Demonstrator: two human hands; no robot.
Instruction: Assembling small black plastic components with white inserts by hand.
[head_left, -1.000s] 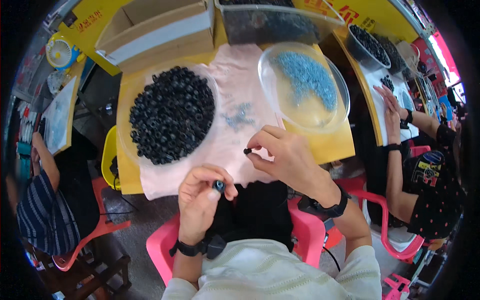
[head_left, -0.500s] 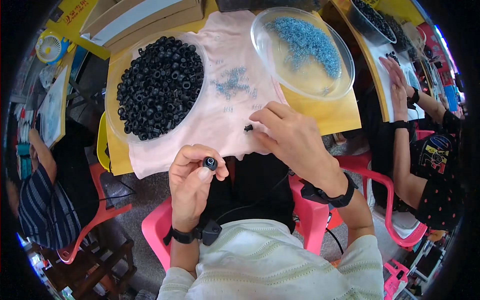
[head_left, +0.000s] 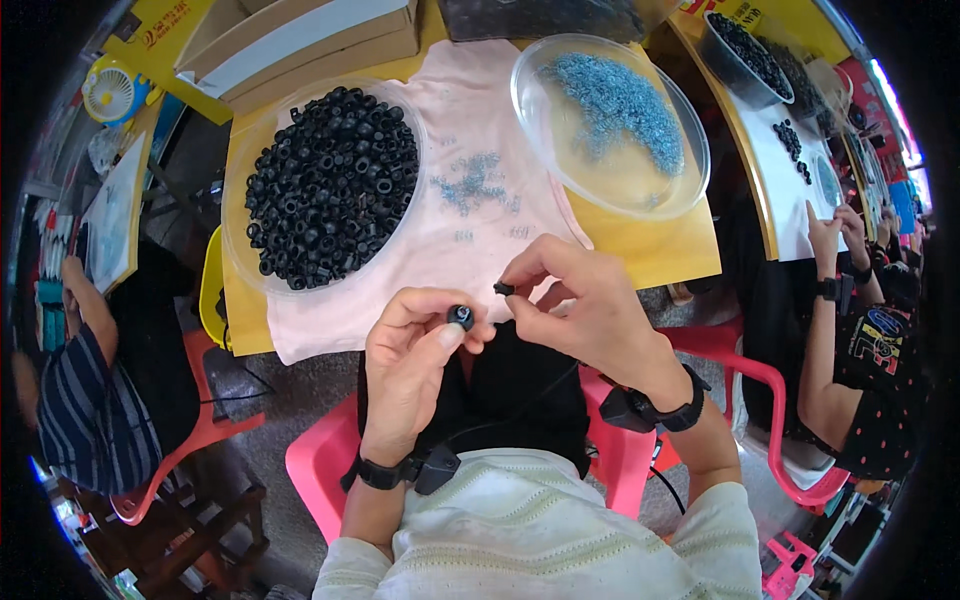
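My left hand pinches a round black cord-lock shell between thumb and fingers. Its opening faces up, and a pale ring, like the end of a spring, shows inside. Just to the right, my right hand holds a small black plunger between thumb and forefinger, apart from the shell. Beyond my hands, small metal springs lie loose on a pink cloth. At left, a clear round tray is heaped with black plastic pieces. A second clear tray, at right, contains many bluish springs.
A cardboard box stands at the far left of the yellow table. One person works at a table on the right, near a bowl of black pieces; another sits at left. A pink chair surrounds me.
My hands have come closer together, the left moving right with the shell. The plunger is now nearer the shell. The person at right has drawn their hands lower on their table.
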